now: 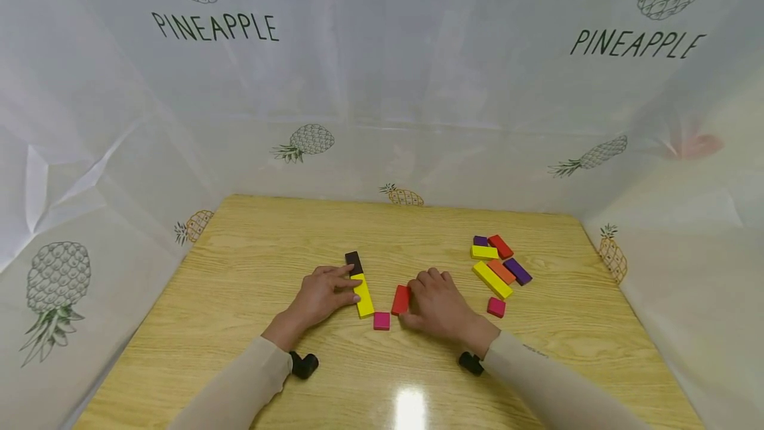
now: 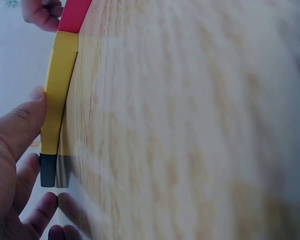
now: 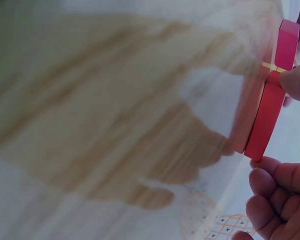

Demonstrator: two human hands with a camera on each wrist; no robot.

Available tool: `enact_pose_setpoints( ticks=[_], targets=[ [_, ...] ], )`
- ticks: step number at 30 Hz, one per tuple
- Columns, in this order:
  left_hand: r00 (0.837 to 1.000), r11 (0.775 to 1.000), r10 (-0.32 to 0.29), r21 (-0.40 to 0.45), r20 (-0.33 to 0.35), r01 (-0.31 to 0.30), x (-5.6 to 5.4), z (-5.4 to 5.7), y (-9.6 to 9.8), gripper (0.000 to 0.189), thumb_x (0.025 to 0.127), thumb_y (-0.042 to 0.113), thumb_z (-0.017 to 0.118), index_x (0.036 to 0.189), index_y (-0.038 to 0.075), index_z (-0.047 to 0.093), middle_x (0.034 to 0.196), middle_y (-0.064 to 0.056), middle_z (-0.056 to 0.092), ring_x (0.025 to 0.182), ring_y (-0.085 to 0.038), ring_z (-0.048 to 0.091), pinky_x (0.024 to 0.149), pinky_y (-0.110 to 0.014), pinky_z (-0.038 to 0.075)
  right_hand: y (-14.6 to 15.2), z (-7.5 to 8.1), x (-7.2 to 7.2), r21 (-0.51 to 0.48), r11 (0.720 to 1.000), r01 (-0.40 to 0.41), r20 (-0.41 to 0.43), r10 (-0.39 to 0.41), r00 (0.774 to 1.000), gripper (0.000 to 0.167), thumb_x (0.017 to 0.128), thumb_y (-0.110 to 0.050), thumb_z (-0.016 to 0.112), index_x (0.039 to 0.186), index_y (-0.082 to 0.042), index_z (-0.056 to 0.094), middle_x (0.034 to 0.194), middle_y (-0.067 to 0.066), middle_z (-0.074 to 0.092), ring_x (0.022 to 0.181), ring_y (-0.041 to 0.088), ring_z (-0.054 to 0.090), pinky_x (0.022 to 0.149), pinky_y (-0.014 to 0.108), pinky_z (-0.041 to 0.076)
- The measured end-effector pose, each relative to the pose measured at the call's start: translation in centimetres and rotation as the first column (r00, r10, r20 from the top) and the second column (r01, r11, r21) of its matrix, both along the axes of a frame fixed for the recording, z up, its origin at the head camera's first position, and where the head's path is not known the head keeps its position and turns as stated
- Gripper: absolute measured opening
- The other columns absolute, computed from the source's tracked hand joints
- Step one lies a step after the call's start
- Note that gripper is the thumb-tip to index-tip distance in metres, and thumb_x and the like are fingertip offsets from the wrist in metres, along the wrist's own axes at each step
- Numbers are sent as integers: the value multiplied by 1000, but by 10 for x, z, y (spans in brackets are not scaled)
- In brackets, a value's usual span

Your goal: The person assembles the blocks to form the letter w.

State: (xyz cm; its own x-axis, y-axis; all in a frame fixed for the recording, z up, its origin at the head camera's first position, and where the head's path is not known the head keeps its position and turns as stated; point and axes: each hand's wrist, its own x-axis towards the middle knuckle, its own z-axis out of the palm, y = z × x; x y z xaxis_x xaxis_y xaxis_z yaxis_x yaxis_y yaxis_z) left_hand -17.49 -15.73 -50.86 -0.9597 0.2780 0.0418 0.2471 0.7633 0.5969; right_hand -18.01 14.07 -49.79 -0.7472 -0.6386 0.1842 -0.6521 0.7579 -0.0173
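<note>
My left hand [image 1: 322, 294] lies along the left side of a line of blocks, a black block [image 1: 354, 262] above a yellow block [image 1: 363, 298]. Its fingers are fairly straight, and the thumb touches the yellow block's side in the left wrist view. With my right hand [image 1: 440, 305] I pinch a red block [image 1: 400, 300] by its two ends, thumb at the near end and a finger at the far end, as the right wrist view shows. Between the yellow and red blocks, at their near ends, sits a small pink block [image 1: 381, 321].
Right of my right hand lies a loose cluster with a long yellow block [image 1: 492, 280], an orange block [image 1: 501, 271], purple blocks and a red block [image 1: 501, 246]. Another pink block [image 1: 496, 307] lies nearer. A pineapple-print sheet [image 1: 382, 85] surrounds the wooden table [image 1: 268, 231].
</note>
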Motion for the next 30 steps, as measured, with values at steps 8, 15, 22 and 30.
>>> enact_pose_setpoints(
  ticks=[8,15,22,30],
  targets=[
    [1000,1000,2,-1,-1,-2,-1,0,0,35,96,37,78,129,24,79,157,-1,57,145,-36,47,114,-70,32,-4,0,1,-3,1000,0,1,0,1000,54,91,-56,72,111,-6,71,101,5,64,94,26,52,83,41,42],
    [1000,1000,3,4,2,-3,-1,0,0,35,96,36,78,129,24,79,157,0,57,146,-35,46,115,-69,30,-5,-1,1,-3,1000,5,2,-5,1000,53,91,-55,72,111,-6,71,101,5,64,92,26,51,82,40,40],
    [1000,1000,3,11,3,-3,-1,1,0,35,96,36,78,129,23,79,157,0,57,146,-35,46,114,-69,30,-6,-1,1,-4,1000,2,-10,-2,1000,52,91,-55,71,110,-7,71,101,5,64,91,25,51,82,40,40],
    [1000,1000,1,-3,-4,-1,0,1,0,35,96,36,78,129,23,79,157,-2,57,145,-36,47,113,-68,32,-6,-1,1,-12,1000,-13,-42,13,999,50,90,-54,73,108,-8,71,99,4,64,90,24,51,80,38,41]
  ],
)
